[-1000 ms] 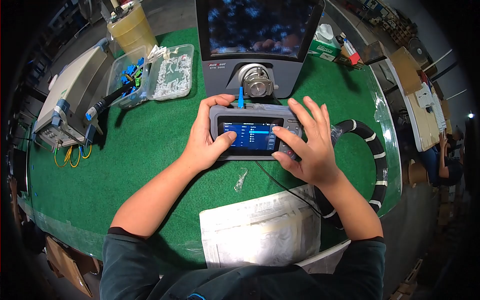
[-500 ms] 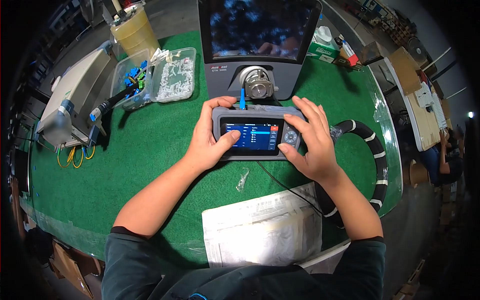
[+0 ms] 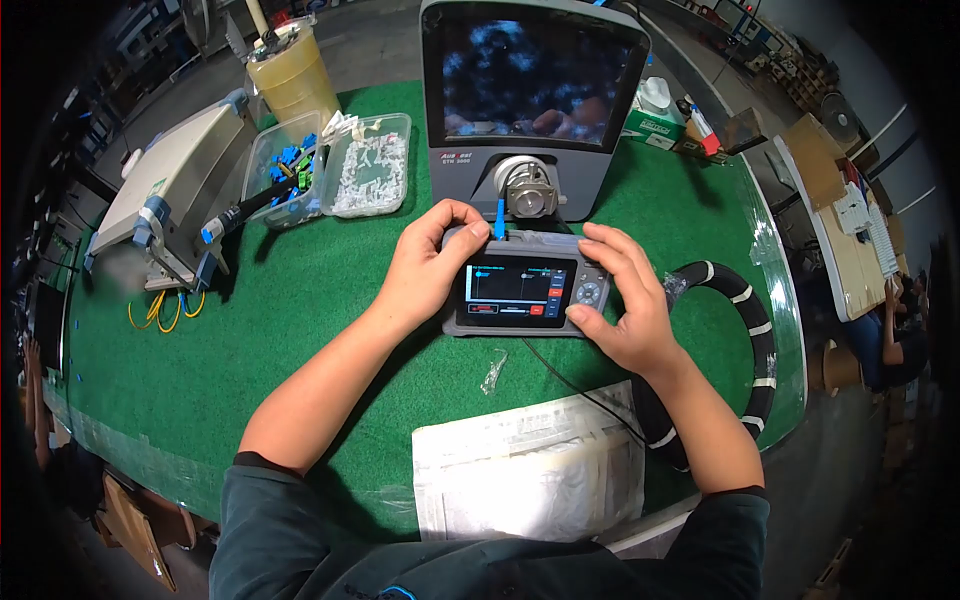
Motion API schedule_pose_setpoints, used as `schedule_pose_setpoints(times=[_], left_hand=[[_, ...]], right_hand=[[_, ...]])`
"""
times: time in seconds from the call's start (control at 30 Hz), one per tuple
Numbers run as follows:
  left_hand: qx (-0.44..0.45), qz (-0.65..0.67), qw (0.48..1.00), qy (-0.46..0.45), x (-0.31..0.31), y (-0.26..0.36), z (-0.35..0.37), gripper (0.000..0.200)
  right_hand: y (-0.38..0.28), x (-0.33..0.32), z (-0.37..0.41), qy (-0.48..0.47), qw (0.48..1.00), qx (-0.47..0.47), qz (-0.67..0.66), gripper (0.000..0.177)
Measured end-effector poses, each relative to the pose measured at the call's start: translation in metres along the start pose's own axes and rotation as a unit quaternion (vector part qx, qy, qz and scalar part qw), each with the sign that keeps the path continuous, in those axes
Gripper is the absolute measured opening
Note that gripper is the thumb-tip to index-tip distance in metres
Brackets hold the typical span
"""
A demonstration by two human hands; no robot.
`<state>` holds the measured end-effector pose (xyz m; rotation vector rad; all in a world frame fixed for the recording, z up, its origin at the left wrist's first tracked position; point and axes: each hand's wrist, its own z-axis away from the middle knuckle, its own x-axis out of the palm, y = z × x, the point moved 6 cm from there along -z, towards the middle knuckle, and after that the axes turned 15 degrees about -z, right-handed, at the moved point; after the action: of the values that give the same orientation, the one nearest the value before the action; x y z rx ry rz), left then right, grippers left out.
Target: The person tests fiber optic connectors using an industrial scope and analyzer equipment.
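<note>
A grey handheld fiber tester [image 3: 512,292] lies across the middle of the green mat, its screen lit with a dark graph page and red boxes. A blue fiber connector [image 3: 500,218] stands upright at its top edge. My left hand [image 3: 430,265] is closed around the tester's upper left corner, thumb and index finger at the top edge just left of the connector. On the other side, my right hand [image 3: 632,300] grips the right end, fingers over the top corner and thumb at the lower right, beside the round keypad. The undersides of both hands' fingers are hidden.
Behind the tester stands a grey monitor-like machine [image 3: 600,165] with a round metal fitting [image 3: 528,195]. Clear bins of blue-green connectors [image 3: 285,175] and white parts [image 3: 368,170] sit left, near a beige instrument [image 3: 175,180]. A black banded hose [image 3: 760,340] curves right; papers [image 3: 530,465] lie in front.
My left thumb has moved off the screen up to the tester's top left edge. The screen has switched from a menu list to a graph page. The view has shifted slightly.
</note>
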<state>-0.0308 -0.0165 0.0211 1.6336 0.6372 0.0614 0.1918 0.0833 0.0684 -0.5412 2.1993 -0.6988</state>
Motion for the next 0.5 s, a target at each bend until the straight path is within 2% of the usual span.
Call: schedule_pose_setpoints(times=[0.3, 0.37, 0.4, 0.5], left_hand=[[-0.045, -0.023, 0.997, -0.055, -0.005, 0.023, -0.025, 0.024], [-0.065, -0.111, 0.987, -0.091, -0.004, 0.025, -0.031, 0.025], [-0.032, -0.131, 0.989, -0.064, -0.004, 0.025, -0.034, 0.026], [-0.052, -0.127, 0.989, -0.053, -0.003, 0.023, -0.032, 0.025]], right_hand=[[-0.004, 0.000, 0.000, -0.022, 1.000, -0.020, 0.008, 0.064], [-0.005, 0.001, 0.001, -0.022, 0.999, -0.024, 0.009, 0.064], [-0.004, 0.001, 0.002, -0.023, 1.000, -0.020, 0.009, 0.064], [-0.002, 0.000, 0.001, -0.025, 1.000, -0.015, 0.009, 0.065]])
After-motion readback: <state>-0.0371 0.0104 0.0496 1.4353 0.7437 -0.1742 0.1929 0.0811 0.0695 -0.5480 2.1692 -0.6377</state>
